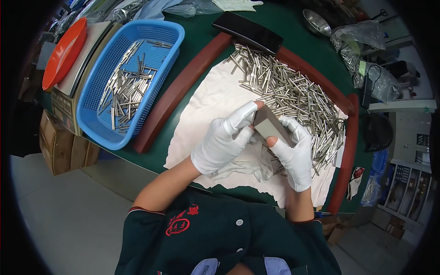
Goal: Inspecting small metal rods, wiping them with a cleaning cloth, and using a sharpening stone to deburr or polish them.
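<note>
Both of my hands wear white gloves with bare fingertips, and between them is a rectangular block (267,129) with a pale grey face and darker brown-grey sides. My left hand (219,141) is closed at the block's left end, its fingertips against the corner. On the other side, my right hand (295,153) grips the block, thumb on the pale face and fingers around the far side. Below them lies a pale pink cloth (197,119) with a crumpled white cloth (250,167) on it. A heap of short metal pins (298,98) spreads beyond and right of my hands.
Dark red bars (183,91) border the cloth on the left, back and right. A black phone-like slab (247,33) rests on the back bar. Left stands a blue perforated basket (176,34) with more pins, then an orange tray (66,52). A metal bowl (316,22) sits back right.
</note>
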{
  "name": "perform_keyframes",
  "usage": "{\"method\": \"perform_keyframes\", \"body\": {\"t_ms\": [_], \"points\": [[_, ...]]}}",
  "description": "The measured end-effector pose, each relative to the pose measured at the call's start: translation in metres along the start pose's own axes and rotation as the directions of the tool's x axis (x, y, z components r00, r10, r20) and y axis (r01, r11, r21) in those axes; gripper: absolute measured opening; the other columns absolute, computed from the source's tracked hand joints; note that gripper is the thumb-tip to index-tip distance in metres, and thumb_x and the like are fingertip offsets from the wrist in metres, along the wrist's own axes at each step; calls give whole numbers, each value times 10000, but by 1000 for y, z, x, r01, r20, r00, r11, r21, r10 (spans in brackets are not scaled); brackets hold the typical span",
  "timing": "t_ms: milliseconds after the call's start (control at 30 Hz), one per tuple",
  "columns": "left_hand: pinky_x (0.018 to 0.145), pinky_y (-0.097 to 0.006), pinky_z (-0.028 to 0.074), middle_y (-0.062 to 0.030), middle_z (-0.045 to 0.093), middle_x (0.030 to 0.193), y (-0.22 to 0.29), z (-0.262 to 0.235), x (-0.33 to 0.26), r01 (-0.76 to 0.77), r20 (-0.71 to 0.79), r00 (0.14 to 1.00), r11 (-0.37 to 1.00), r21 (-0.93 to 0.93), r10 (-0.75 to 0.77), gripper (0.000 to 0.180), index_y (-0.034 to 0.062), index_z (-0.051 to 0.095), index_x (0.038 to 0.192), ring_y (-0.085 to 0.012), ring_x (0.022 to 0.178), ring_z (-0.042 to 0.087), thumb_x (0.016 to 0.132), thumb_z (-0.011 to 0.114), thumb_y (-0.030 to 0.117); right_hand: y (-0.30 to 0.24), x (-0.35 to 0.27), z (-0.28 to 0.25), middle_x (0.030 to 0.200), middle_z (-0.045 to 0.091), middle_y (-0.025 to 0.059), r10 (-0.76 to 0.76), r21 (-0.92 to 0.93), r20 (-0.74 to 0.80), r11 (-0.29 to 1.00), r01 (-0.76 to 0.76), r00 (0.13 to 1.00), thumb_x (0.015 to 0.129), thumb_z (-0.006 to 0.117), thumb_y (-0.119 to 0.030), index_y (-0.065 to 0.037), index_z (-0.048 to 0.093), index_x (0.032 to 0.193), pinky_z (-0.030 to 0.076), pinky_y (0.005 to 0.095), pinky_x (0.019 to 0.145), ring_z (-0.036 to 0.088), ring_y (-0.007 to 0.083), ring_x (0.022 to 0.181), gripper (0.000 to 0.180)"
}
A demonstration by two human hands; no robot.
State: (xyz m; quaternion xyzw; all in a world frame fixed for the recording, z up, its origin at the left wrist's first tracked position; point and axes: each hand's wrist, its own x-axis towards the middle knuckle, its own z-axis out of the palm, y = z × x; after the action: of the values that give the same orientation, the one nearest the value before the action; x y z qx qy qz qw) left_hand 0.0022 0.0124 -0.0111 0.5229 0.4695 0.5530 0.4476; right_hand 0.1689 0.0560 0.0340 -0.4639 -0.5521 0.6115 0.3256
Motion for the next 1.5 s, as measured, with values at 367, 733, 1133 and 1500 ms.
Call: {"method": "perform_keyframes", "body": {"t_ms": [367,733,1133,1500], "points": [[671,-270,539,-128,686,910,6,-1,1,20,21,1000,1000,18,-20,519,65,448,1348,-155,739,680,851,525,-63,2,0,1,934,627,43,20,70,18,997,-21,1000,743,776,-136,35,609,1035,476,237,763,577,90,849,377],[675,-260,538,-111,672,949,4,-1,-2,78,33,997,989,-122,-74,524,38,412,1372,-140,738,666,867,504,-66,6,2,-1,912,618,41,2,-8,-4,1000,-2,1000,739,769,-120,35,612,1026,478,225,719,575,81,799,362],[620,-248,527,-133,667,756,18,-8,8,366,153,930,891,-269,-335,613,14,249,1451,-140,646,636,884,479,-18,-2,4,-6,898,651,44,30,33,-153,999,-26,988,775,744,-92,30,621,1018,491,213,688,590,69,770,299],[624,-260,539,-144,670,757,13,-9,9,372,175,927,869,-328,-331,611,2,247,1446,-162,644,651,879,475,-12,2,4,-6,895,647,46,8,7,-124,1000,-8,992,776,743,-106,31,622,1007,489,214,689,587,72,775,295]]}}
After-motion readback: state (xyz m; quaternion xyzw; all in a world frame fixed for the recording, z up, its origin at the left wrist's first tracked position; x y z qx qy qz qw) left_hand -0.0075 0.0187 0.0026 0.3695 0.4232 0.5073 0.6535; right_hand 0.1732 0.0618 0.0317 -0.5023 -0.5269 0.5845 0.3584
